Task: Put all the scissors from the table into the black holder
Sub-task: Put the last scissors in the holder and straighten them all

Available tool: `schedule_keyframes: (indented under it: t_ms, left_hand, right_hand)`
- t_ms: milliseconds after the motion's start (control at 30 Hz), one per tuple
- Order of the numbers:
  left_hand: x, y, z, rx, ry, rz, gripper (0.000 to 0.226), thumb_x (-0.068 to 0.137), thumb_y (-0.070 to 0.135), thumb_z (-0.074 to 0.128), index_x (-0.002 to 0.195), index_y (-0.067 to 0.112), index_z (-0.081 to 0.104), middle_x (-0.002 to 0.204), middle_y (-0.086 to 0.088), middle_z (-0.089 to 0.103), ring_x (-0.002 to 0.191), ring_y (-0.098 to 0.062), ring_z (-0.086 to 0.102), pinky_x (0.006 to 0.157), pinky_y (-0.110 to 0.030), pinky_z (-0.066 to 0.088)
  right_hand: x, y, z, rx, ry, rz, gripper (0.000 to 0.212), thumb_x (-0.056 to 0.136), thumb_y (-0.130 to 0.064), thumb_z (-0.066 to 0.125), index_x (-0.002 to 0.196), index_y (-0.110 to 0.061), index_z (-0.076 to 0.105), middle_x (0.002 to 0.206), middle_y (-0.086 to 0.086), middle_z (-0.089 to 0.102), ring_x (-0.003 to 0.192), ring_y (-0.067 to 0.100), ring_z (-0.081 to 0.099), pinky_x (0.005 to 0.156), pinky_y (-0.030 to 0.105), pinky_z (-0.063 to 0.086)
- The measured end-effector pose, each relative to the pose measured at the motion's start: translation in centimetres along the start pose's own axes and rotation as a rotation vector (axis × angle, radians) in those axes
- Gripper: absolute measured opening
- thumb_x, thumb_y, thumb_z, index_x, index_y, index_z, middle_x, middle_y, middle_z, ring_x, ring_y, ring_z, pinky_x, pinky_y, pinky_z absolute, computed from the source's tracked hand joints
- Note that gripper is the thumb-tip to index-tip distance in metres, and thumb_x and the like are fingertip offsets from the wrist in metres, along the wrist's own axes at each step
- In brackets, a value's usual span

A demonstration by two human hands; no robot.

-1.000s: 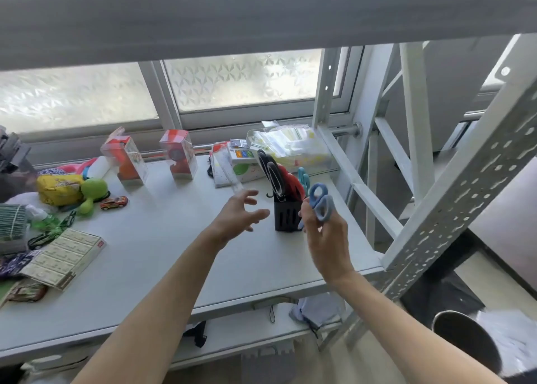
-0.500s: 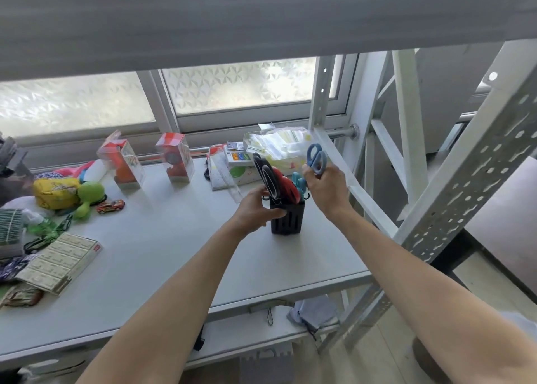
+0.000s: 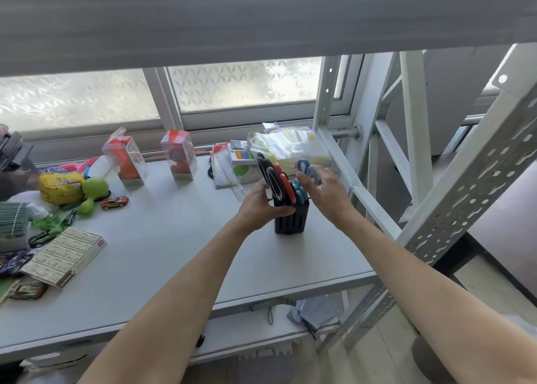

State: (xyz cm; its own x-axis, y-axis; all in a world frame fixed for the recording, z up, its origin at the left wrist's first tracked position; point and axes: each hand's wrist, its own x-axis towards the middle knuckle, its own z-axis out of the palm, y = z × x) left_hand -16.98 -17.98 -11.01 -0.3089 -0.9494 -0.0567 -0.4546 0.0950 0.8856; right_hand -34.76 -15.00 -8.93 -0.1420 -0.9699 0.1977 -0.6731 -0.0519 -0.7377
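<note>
White table [image 3: 162,247] — left grip [image 3: 258,206] wraps black holder [image 3: 291,221]; right grip [image 3: 327,193] holds blue scissors [image 3: 308,170].

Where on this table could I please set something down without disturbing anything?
The widest bare patch of the table lies between the flat box on the left and the black holder. The front edge is also free. It is crowded along the left side and by the window.

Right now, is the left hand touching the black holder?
Touching. The head view shows the left hand wrapped against the black holder, thumb lying across its front near the rim.
</note>
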Motion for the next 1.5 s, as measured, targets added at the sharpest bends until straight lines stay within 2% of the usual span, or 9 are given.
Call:
schedule_keyframes:
  t_ms: [200,400,567,700,867,967,1033,1233,1500]
  left_hand:
    - [-0.2,1.2,-0.2,-0.093,-0.004,0.152,0.112,0.061,0.035,0.089,0.149,0.021,0.022,0.142,0.003,0.043,0.126,-0.009,0.04,0.103,-0.025,0.036]
    - [0.0,2.0,-0.1,-0.175,0.0,0.205,0.104,0.067,0.019,0.088,0.147,0.017,0.021,0.128,0.005,0.045,0.107,0.002,0.053,0.08,-0.005,0.049]
    - [-0.1,2.0,-0.3,-0.165,0.008,0.206,0.098,0.07,0.018,0.086,0.145,0.02,0.022,0.124,0.003,0.053,0.104,-0.002,0.058,0.088,-0.019,0.052]
    - [0.1,2.2,-0.7,-0.111,0.045,0.223,0.098,0.071,0.021,0.086,0.147,0.016,0.025,0.117,0.009,0.053,0.1,0.001,0.057,0.07,-0.004,0.051]
    - [0.3,3.0,-1.7,0.003,-0.086,0.266,0.075,0.068,0.022,0.087,0.129,0.025,0.043,0.125,-0.006,0.053,0.12,-0.014,0.057,0.102,-0.034,0.051]
    - [0.4,3.1,-1.8,-0.011,-0.158,0.257,0.078,0.072,0.013,0.085,0.137,0.021,0.041,0.113,0.014,0.052,0.101,0.018,0.059,0.085,-0.005,0.051]
    - [0.4,2.9,-1.6,-0.011,-0.161,0.237,0.06,0.073,0.015,0.084,0.118,0.037,0.051,0.116,0.007,0.05,0.101,0.008,0.059,0.078,-0.001,0.05]
    - [0.4,2.9,-1.9,-0.113,-0.119,0.135,0.064,0.073,0.032,0.084,0.124,0.013,0.05,0.108,0.0,0.063,0.102,-0.01,0.064,0.089,-0.028,0.052]
    - [0.0,2.7,-1.8,-0.061,-0.153,0.125,0.067,0.073,0.028,0.084,0.127,0.023,0.044,0.119,0.006,0.055,0.105,0.005,0.057,0.081,-0.012,0.046]
  right_hand:
    - [0.8,-1.1,-3.1,0.16,-0.207,-0.184,0.05,0.101,-0.053,0.028,0.149,-0.037,0.031,0.156,-0.007,0.035,0.135,0.003,0.032,0.108,0.024,0.024]
    - [1.7,-1.5,-2.6,0.032,-0.21,-0.168,0.037,0.105,-0.026,0.04,0.135,-0.009,0.054,0.127,0.011,0.061,0.118,0.025,0.055,0.103,0.041,0.045]
    - [2.1,-1.0,-1.9,0.018,-0.174,-0.132,0.036,0.102,-0.03,0.046,0.132,-0.012,0.057,0.119,0.011,0.065,0.11,0.024,0.06,0.095,0.036,0.047]
    - [2.3,-1.1,-2.0,0.13,-0.172,-0.106,0.04,0.095,-0.04,0.056,0.124,-0.012,0.056,0.089,0.004,0.064,0.083,0.021,0.065,0.074,0.033,0.058]
    - [1.5,-0.9,-1.7,0.17,-0.143,-0.063,0.057,0.083,-0.06,0.056,0.117,-0.014,0.056,0.08,0.003,0.065,0.073,0.02,0.066,0.065,0.03,0.059]
    - [0.8,-0.4,-0.6,0.133,-0.112,-0.015,0.054,0.087,-0.054,0.059,0.118,-0.01,0.057,0.086,0.009,0.066,0.079,0.024,0.066,0.072,0.042,0.059]
    - [0.8,-0.4,-0.4,0.12,-0.085,-0.018,0.052,0.09,-0.05,0.059,0.12,-0.008,0.058,0.094,0.012,0.066,0.084,0.024,0.066,0.079,0.045,0.058]
    - [0.6,-0.1,-1.9,0.007,-0.279,-0.162,0.074,0.084,-0.048,0.068,0.148,-0.027,0.037,0.144,-0.003,0.044,0.103,0.018,0.062,0.092,0.03,0.05]
    - [1.2,0.2,-2.6,-0.262,-0.374,-0.236,0.078,0.076,-0.031,0.081,0.142,-0.035,0.04,0.154,-0.003,0.037,0.12,0.018,0.052,0.104,0.033,0.042]
